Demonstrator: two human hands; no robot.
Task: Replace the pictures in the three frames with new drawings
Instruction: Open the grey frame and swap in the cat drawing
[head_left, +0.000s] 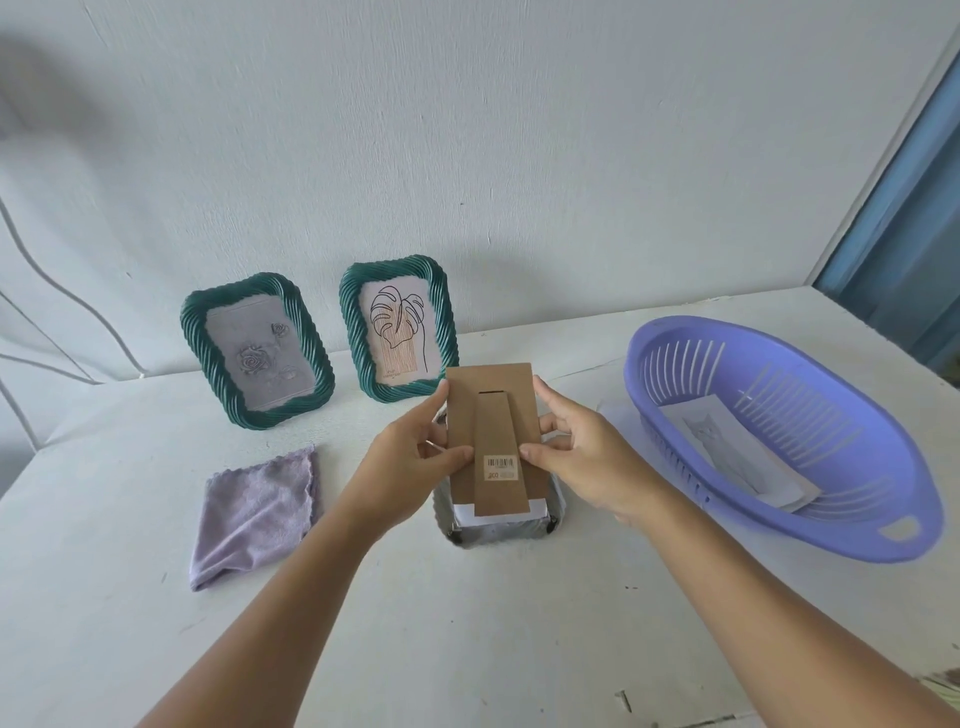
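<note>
Both forearms reach in; my left hand (415, 447) and right hand (582, 447) pinch the brown cardboard backing board (493, 431) above the face-down third frame (498, 525) on the white bench (467, 623). Misaligned edges could crease the white paper sheet (498, 508) beneath.

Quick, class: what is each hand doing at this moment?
Left hand: closed on the cardboard backing.
Right hand: closed on the same cardboard backing.

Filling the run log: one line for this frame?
step: backing board over face-down frame | left hand, right hand: gripping board edges | two frames upright | cat drawing in basket
</note>
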